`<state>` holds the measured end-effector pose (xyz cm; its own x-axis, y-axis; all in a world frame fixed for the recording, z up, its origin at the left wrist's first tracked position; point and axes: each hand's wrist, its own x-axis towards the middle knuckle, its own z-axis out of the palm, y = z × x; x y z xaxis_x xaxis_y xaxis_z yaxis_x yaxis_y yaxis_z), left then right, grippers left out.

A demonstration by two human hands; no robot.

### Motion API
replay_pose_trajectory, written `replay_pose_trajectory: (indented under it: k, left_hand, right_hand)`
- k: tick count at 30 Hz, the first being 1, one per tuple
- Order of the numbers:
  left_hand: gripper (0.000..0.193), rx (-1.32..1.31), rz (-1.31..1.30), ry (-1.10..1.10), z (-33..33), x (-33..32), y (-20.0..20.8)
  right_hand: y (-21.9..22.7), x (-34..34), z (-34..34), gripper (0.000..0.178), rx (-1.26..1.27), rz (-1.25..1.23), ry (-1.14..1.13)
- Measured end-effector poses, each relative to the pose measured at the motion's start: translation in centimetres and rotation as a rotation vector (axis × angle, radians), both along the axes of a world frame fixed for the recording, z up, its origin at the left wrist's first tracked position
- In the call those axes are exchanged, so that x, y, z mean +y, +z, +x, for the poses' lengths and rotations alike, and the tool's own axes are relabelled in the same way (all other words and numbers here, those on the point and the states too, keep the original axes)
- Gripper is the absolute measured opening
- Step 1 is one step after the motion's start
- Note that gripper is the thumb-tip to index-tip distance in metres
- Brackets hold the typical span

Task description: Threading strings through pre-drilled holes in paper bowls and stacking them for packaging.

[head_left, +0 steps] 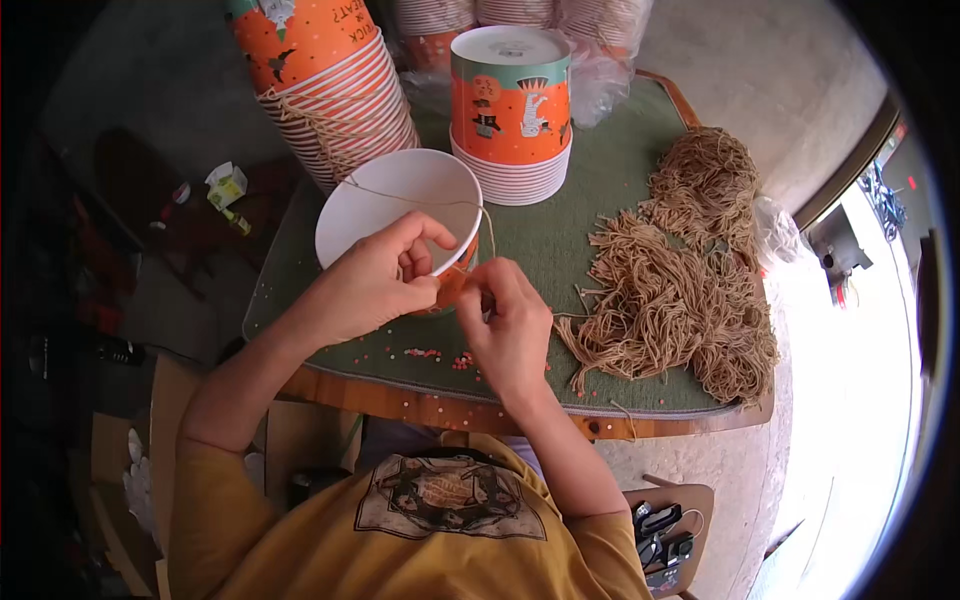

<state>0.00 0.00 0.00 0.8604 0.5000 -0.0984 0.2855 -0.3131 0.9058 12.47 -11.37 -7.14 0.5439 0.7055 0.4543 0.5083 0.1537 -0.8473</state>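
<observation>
A white-lined paper bucket [400, 185] with an orange printed outside leans on the table in front of me. My left hand [385, 275] is closed at its near right rim, fingers curled over the edge and thumb outside. A thin brown twine [415, 198] runs across the bucket's mouth and hangs down over the right side. Pinched fingers of my right hand [505, 320] hold the twine close against the bucket's outer wall; the fingertips are partly hidden. To the right lies a large loose heap of cut twine [665, 300].
An upside-down stack of orange buckets [512, 110] stands behind, with a taller, twine-draped stack [335, 95] at the back left. Bagged buckets [605, 30] sit at the far edge. Small red and white bits [462, 360] dot the green table cover [555, 235]. A stool [690, 500] bears tools.
</observation>
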Motion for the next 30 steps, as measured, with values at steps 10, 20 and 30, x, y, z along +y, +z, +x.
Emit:
replay_pose_trajectory:
  k: [10, 20, 30]
  left_hand:
    - [0.011, 0.041, 0.069, -0.081, 1.2, 1.6, 0.7]
    - [0.010, -0.066, -0.141, -0.029, 1.2, 1.2, 0.2]
    - [0.007, -0.024, -0.048, -0.066, 1.7, 1.9, 0.0]
  right_hand:
    - [-0.2, 0.9, 0.1, 0.013, -0.075, 0.044, 0.010]
    - [0.7, 0.6, 0.4, 0.010, -0.039, 0.059, 0.056]
    - [0.7, 0.8, 0.4, 0.009, -0.036, 0.050, 0.058]
